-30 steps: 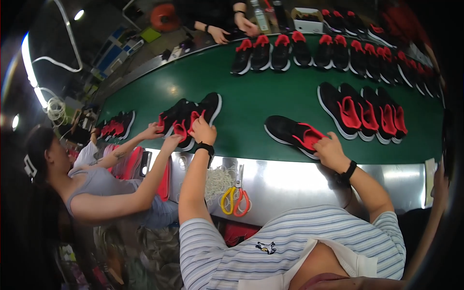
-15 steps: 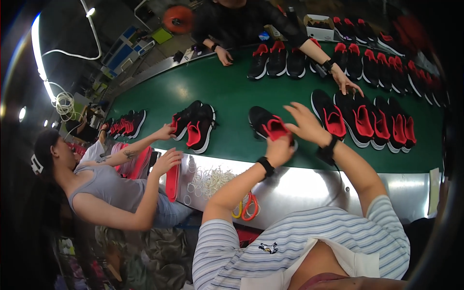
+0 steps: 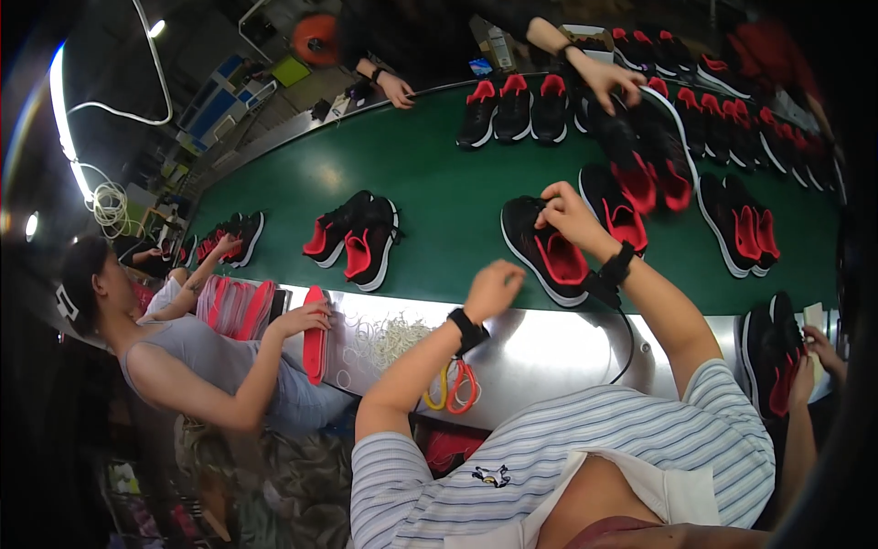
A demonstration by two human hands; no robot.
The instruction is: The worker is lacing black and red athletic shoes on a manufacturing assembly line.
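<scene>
A black sneaker [image 3: 523, 240] with a red lining and white sole lies before me on the green work surface, toe pointing away. Above its lacing is my right hand [image 3: 576, 218], fingers pinched at what looks like the shoelace, though the fingers partly cover it. My left hand [image 3: 494, 289] hangs to the left of the sneaker over the near edge, apart from it, with fingers loosely bent and nothing visible in them. Just right of the sneaker stands another sneaker [image 3: 596, 197], close beside my right forearm.
A person across moves a pair of sneakers [image 3: 666, 151]. At my left, a person holds a red insole [image 3: 315, 348] near a sneaker pair [image 3: 366, 240]. White rings [image 3: 395, 343] and orange-handled scissors [image 3: 464, 389] lie on the metal ledge [image 3: 567, 352]. Hands at the right hold sneakers [image 3: 766, 352].
The sneaker has turned and shifted right; my left hand has let go of it and moved left. My right hand has closed at its lacing. The person across has lifted a pair away.
</scene>
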